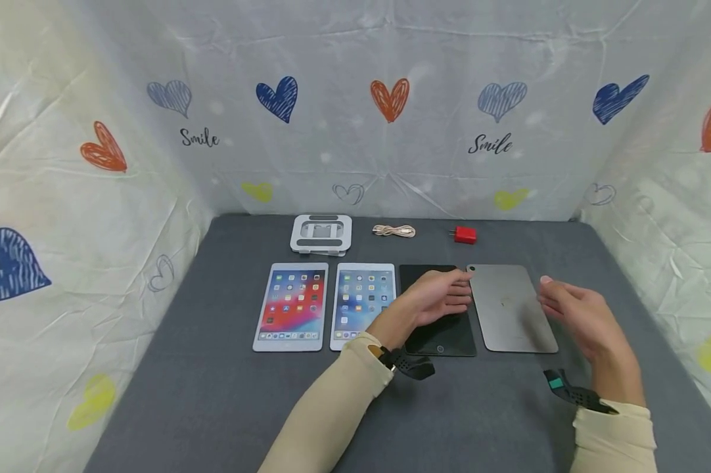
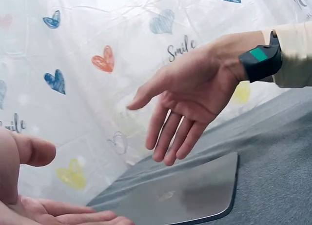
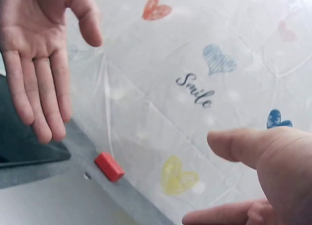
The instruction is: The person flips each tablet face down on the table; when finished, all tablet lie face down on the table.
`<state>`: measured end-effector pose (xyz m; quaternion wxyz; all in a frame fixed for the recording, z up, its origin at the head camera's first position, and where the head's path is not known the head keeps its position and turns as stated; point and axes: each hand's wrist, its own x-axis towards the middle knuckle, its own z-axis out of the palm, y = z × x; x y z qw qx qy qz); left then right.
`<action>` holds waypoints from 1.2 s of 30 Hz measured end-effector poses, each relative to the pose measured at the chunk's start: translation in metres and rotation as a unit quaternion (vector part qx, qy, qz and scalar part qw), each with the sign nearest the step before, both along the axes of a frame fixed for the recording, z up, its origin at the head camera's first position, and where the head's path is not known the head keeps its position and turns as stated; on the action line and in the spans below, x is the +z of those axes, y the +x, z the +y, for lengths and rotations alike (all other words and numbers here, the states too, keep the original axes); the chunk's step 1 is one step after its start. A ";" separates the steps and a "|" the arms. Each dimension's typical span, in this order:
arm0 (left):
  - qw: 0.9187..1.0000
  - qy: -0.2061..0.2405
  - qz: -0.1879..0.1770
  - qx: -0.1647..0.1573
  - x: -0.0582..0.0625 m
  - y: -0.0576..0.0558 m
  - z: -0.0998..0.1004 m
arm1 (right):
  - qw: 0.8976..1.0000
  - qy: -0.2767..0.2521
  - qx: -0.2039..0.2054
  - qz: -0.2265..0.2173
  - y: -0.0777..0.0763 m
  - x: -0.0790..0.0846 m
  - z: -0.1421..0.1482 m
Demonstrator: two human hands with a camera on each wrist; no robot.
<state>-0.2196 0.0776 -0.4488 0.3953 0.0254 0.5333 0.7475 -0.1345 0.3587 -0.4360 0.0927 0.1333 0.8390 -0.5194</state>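
Observation:
A grey tablet lies back side up at the right end of a row of tablets. My left hand is over the dark-screened tablet, its fingers extended toward the grey tablet's left edge. On the other side, my right hand is by the grey tablet's right edge, fingers loosely extended. Nothing is held in either hand. The left wrist view shows the right hand apart from the grey tablet, thumb spread. In the right wrist view the left hand has straight fingers.
Two white tablets with lit screens, one red and one blue, lie to the left. Behind the row are a folded grey-white stand, a coiled cable and a red charger plug. Heart-printed curtains surround the grey table.

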 end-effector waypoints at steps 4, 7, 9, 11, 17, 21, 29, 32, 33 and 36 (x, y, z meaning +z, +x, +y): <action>1.000 0.014 0.017 0.001 0.008 0.001 -0.023 | 0.994 -0.086 0.034 0.064 0.004 0.009 -0.003; 0.999 0.022 0.027 0.006 0.014 0.001 -0.042 | 0.987 -0.125 0.064 0.081 0.004 0.015 -0.009; 0.999 0.025 0.040 0.008 0.018 0.001 -0.056 | 0.986 -0.120 0.083 0.081 0.003 0.017 -0.015; 0.998 0.025 0.053 0.008 0.020 0.000 -0.071 | 0.987 -0.097 0.101 0.077 0.002 0.018 -0.020; 0.997 0.000 0.076 0.030 0.023 0.001 -0.111 | 0.986 -0.103 0.120 0.058 -0.003 0.013 -0.036; 0.996 -0.028 0.073 0.044 0.022 0.001 -0.131 | 0.984 -0.114 0.129 0.048 -0.006 0.008 -0.045; 0.996 -0.061 0.047 0.036 0.009 0.000 -0.147 | 0.984 -0.110 0.141 0.027 -0.011 0.001 -0.061; 0.997 -0.063 0.047 0.025 0.004 0.001 -0.146 | 0.984 -0.104 0.145 0.018 -0.013 -0.004 -0.066; 0.997 -0.064 0.046 0.024 0.003 0.002 -0.146 | 0.984 -0.102 0.147 0.015 -0.014 -0.005 -0.067; 0.997 -0.064 0.032 0.026 -0.002 0.004 -0.144 | 0.985 -0.091 0.145 0.003 -0.015 -0.009 -0.071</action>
